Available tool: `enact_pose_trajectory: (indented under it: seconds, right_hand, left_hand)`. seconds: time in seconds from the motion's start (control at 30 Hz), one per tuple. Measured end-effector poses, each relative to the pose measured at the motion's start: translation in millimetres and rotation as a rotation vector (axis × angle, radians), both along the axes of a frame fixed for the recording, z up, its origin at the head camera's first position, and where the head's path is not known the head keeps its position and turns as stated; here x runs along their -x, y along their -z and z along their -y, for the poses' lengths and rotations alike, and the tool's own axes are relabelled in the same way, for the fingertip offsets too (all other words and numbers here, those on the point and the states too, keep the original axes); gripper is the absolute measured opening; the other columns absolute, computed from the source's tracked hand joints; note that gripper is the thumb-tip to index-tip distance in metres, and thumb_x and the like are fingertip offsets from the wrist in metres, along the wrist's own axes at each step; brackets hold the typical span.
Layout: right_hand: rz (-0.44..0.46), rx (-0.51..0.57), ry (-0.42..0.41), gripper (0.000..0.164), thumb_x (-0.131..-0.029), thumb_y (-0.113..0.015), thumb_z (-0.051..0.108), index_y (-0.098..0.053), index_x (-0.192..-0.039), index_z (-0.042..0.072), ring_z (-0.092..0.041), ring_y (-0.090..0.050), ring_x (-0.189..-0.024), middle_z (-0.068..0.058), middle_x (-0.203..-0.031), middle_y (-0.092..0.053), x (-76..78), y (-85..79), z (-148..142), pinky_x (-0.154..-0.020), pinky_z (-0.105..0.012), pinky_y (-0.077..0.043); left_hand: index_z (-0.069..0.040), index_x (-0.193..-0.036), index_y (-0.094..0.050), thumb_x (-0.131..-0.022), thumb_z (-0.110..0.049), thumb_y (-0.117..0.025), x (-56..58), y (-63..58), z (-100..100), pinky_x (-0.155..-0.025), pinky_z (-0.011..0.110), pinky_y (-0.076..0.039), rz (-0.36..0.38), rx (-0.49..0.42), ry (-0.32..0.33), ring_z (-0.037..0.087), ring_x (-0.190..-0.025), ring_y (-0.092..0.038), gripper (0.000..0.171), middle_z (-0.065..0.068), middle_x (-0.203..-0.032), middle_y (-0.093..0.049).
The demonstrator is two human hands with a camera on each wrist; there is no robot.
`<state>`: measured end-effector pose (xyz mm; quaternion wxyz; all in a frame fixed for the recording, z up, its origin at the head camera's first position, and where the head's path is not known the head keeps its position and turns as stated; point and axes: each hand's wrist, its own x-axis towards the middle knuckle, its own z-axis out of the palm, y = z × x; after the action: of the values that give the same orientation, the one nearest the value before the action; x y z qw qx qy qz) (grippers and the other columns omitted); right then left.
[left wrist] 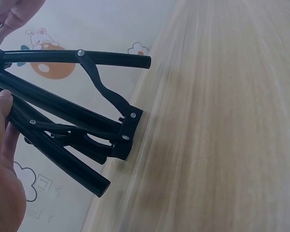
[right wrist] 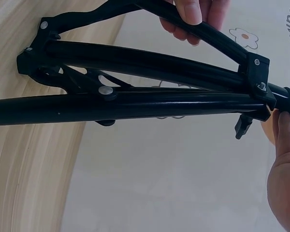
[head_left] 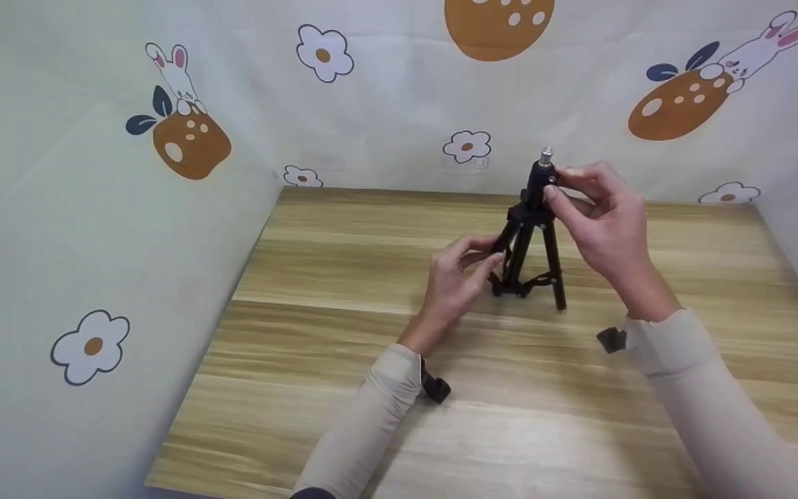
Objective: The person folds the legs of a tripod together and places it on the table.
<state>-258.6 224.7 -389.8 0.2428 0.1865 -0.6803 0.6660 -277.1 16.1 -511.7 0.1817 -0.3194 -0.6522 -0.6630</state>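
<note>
Two pale sleeves [head_left: 364, 423] lead to two hands [head_left: 456, 277], both pinching one three-legged tripod [head_left: 529, 216].

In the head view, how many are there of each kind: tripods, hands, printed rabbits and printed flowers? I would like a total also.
Tripod: 1
Hands: 2 (left hand, right hand)
Printed rabbits: 2
Printed flowers: 5
Total: 10

Pale printed sheeting [head_left: 385, 125] borders the wood-grain tabletop [head_left: 343, 277].

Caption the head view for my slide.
Left hand pinches one leg of a black tripod while the right hand grips its upper part, above a wood-grain table.
</note>
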Motion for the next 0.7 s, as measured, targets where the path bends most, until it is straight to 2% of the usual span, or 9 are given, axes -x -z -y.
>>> enact_pose_trajectory:
  seconds: [0.27, 0.5, 0.7]
  right_hand:
    - [0.007, -0.017, -0.002, 0.027, -0.095, -0.08, -0.002, -0.071, -0.119, -0.01, -0.02, -0.078, -0.118, -0.012, -0.125, -0.079, -0.4, -2.4, -0.9, -0.093, -0.031, -0.067]
    - [-0.068, -0.002, -0.023, 0.025, -0.093, -0.079, -0.009, -0.07, -0.116, -0.014, -0.021, -0.079, -0.116, -0.015, -0.122, -0.08, 3.1, 1.1, -2.5, -0.092, -0.031, -0.068]
    - [-0.056, -0.003, -0.021, 0.026, -0.093, -0.079, -0.008, -0.07, -0.117, -0.013, -0.02, -0.079, -0.116, -0.014, -0.123, -0.08, 3.7, 1.9, -3.4, -0.092, -0.031, -0.068]
  left_hand:
    - [0.009, -0.114, -0.07, -0.096, 0.004, -0.079, 0.9, 0.9, -0.6, -0.1, 0.034, -0.069, -0.002, -0.009, -0.012, 0.031, -0.111, -0.078, 0.021, 0.025, -0.12, -0.077]
    - [0.008, -0.117, -0.072, -0.097, -0.001, -0.079, 1.1, 2.8, -2.3, -0.098, 0.036, -0.07, -0.007, -0.029, -0.008, 0.027, -0.112, -0.078, 0.022, 0.023, -0.12, -0.078]
    - [0.007, -0.118, -0.071, -0.097, -0.001, -0.079, 0.8, 3.4, -3.6, -0.099, 0.036, -0.069, -0.008, -0.037, -0.012, 0.026, -0.113, -0.078, 0.024, 0.023, -0.12, -0.078]
